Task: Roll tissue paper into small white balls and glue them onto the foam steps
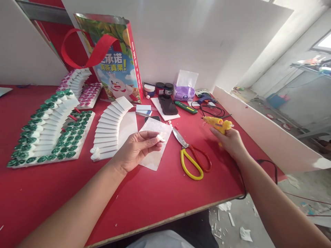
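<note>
My left hand [137,147] pinches a small white foam piece [160,138] between its fingertips, above a white sheet [157,141] lying on the red table [155,196]. My right hand [230,141] grips a yellow hot glue gun [217,124], nozzle pointing left, its black cord [269,167] running off the table's right edge. Between the hands lie scissors [192,156] with one yellow and one red handle. Left of my left hand stands a white foam staircase model [110,129] with small white pieces at its foot.
Two more stair models, one with green caps [49,127] and one with pink [79,84], stand at the left. A gift bag [113,58], jars [161,89], tissue pack [184,92], black phone [167,105], green cutter [185,107] and cables [209,110] line the back. White boards wall the table.
</note>
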`<state>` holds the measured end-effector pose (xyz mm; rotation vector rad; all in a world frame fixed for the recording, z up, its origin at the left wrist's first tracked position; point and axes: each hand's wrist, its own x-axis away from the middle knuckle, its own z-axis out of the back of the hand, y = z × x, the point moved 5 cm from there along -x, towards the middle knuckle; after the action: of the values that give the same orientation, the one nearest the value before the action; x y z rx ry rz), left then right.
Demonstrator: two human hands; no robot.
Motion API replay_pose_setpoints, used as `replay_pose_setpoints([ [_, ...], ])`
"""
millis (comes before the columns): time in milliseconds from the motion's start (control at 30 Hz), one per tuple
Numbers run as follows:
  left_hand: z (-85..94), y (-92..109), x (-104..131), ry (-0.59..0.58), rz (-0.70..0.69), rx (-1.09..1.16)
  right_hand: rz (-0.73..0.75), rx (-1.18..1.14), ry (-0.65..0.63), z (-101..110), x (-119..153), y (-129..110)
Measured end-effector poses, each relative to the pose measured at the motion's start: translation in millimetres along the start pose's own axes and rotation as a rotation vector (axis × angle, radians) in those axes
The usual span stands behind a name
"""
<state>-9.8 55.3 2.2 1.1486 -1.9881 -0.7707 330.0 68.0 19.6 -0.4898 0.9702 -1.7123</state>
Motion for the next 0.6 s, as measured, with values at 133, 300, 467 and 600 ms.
replay_pose_setpoints([
  [133,1.3,-0.4,-0.8,-0.01,-0.008,-0.003,-0.009,0.046,-0.027,-15.1,9.7,-4.9],
  [300,1.0,0.7,0.3,-0.01,-0.007,0.011,-0.024,0.111,-0.024,-28.4,16.2,-8.5],
  [467,-0.7,2.5,1.4,-0.013,-0.024,0.041,0.009,0.349,-0.032,-21.6,18.9,-13.0],
  [600,-0.6,2.5,0.5,-0.023,-0.026,0.061,0.181,0.538,-0.014,1.6,52.8,-37.7],
])
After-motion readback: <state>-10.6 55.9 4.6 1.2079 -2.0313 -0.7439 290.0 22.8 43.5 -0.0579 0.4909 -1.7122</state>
